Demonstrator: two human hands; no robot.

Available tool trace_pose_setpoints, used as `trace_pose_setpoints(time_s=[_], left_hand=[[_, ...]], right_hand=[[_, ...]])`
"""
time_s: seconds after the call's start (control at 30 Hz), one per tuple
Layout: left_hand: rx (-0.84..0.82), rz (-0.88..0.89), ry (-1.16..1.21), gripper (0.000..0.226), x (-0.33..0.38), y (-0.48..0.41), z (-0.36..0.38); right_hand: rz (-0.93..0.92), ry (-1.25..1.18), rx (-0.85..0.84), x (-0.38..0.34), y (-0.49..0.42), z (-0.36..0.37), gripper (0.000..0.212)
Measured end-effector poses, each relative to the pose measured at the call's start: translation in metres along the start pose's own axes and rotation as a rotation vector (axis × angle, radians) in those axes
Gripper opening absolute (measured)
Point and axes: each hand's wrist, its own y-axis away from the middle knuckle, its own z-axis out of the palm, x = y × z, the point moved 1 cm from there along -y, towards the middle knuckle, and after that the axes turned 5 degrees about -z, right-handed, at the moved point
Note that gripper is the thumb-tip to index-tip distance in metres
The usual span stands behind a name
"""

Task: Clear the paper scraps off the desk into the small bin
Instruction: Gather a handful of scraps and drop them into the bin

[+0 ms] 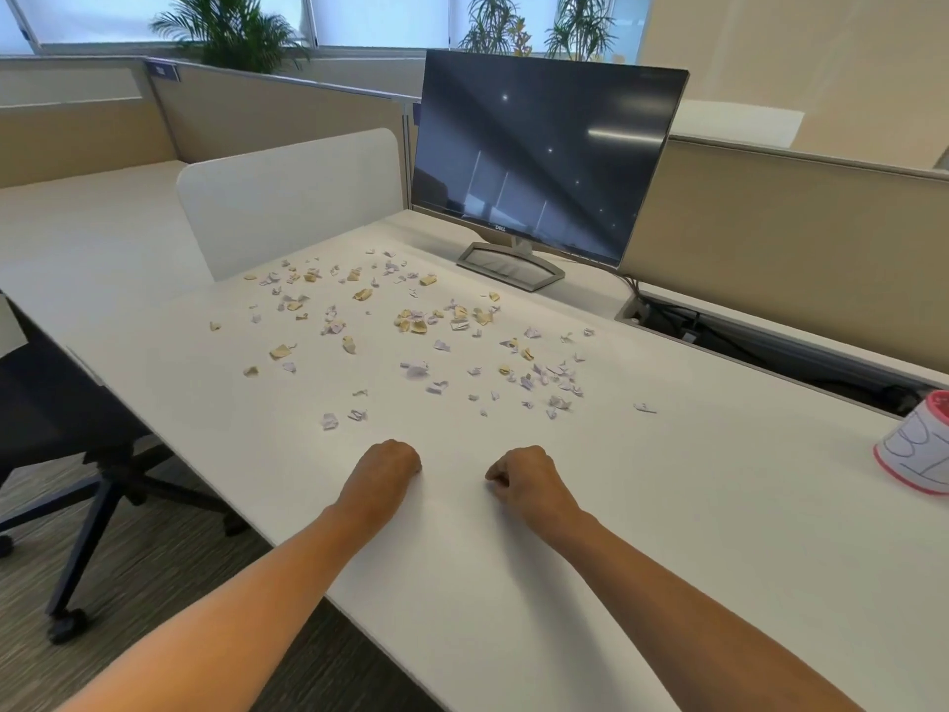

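Several small paper scraps (411,321), tan and pale lilac, lie scattered across the middle of the white desk (693,506), from near the divider to about a hand's length in front of my fists. The small bin (916,444), white with a pink rim and base, stands at the desk's right edge, partly cut off by the frame. My left hand (387,467) and my right hand (521,477) rest on the desk side by side, both with fingers curled into fists and holding nothing. Neither hand touches a scrap.
A dark monitor (544,156) on a grey stand sits at the back of the desk. A white divider panel (292,197) stands at the back left. A cable trough (744,336) runs along the right rear. An office chair (67,434) stands on the carpet to the left.
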Motion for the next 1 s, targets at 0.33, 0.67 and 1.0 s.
trace_pose_setpoints(time_s=[0.33,0.67,1.0], left_hand=[[0.049,0.063,0.143,0.034,0.051,-0.005,0.009],[-0.046,0.307,0.263,0.031,0.193,-0.026,0.031],[-0.147,0.455,0.424,0.023,0.369,-0.06,0.018]], right_hand=[[0.116,0.0,0.086,0.047,0.042,-0.039,0.03],[0.325,-0.004,0.31,0.132,0.101,-0.111,0.028],[0.564,0.003,0.563,0.217,0.141,-0.213,0.025]])
